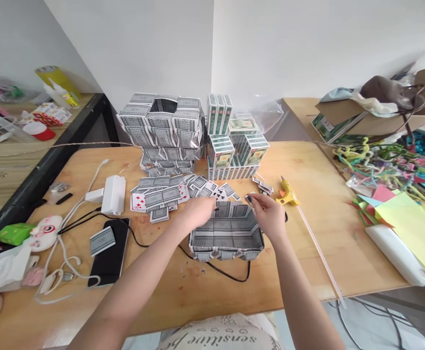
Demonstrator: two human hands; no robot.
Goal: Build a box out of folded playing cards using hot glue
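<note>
A box made of grey-backed playing cards (230,226) stands on the table in front of me, its top uncovered. At its far left corner, my left hand (200,212) is closed on the rim. My right hand (269,214) is by the far right corner, thumb and finger pinched together on a small dark bit that I cannot make out. Loose playing cards (161,194) lie in a pile beyond my left hand. Several folded card pieces (262,186) rest just past my right hand. A yellow glue gun (288,193) with a long clear glue stick (320,253) lies to the right.
Behind stand a tall card-built structure (167,129) and stacked card packs (221,150). A phone (110,257), white adapter (113,194) and cables are on the left. A black cable (230,278) loops around the box's front. Coloured paper (405,223) lies at right.
</note>
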